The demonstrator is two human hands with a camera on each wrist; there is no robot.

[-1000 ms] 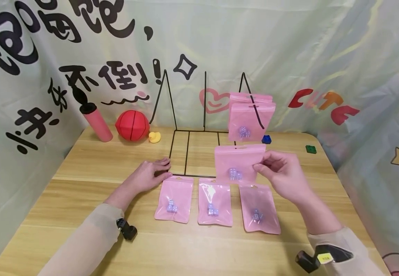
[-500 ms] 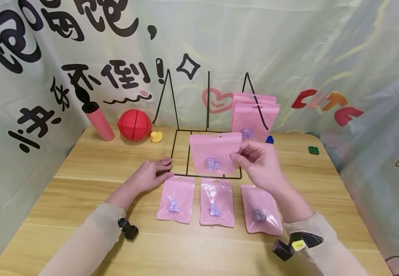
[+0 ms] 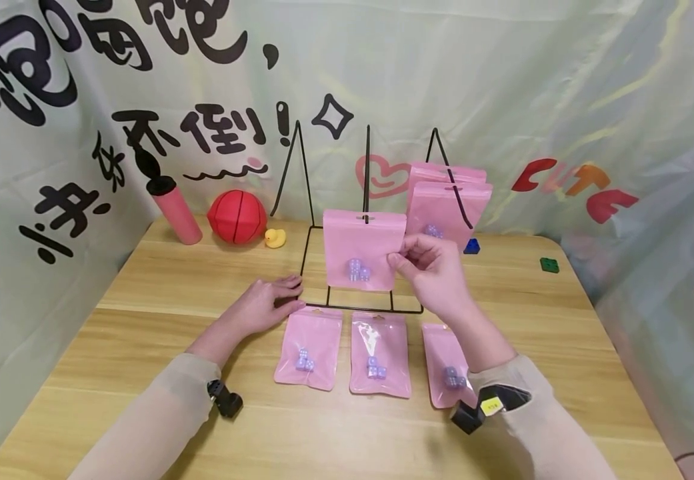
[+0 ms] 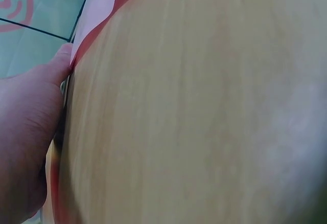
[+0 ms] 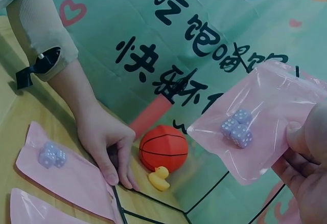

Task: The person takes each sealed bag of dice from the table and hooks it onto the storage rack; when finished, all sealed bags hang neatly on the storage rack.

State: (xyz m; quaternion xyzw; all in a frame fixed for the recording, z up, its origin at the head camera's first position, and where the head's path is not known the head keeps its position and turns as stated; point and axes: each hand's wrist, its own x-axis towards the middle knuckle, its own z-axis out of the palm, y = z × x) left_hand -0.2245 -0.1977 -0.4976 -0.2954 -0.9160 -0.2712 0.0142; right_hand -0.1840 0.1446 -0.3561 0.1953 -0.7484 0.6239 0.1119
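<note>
My right hand (image 3: 433, 273) pinches the right edge of a pink zip bag (image 3: 363, 250) with lilac dice (image 3: 355, 270) in it. The bag hangs upright at the middle arm of a black wire display rack (image 3: 377, 311). The arm's tip shows at the bag's hang hole; how far it passes through I cannot tell. On the right arm hang pink bags (image 3: 451, 207), partly behind my right hand. My left hand (image 3: 265, 303) rests on the rack's front left corner, fingers and thumb extended, as the right wrist view also shows.
Several pink dice bags (image 3: 379, 350) lie in a row before the rack, the rightmost partly under my right forearm. Behind left stand a pink pump-like cylinder (image 3: 179, 213), a red ball (image 3: 237, 217) and a yellow duck (image 3: 275, 238). Blue (image 3: 472, 247) and green (image 3: 549, 265) bricks lie to the right.
My right hand has carried the bag left and up from the rack's front right, then back to the middle arm, where its hole meets the tip. The left hand has stayed on the rack.
</note>
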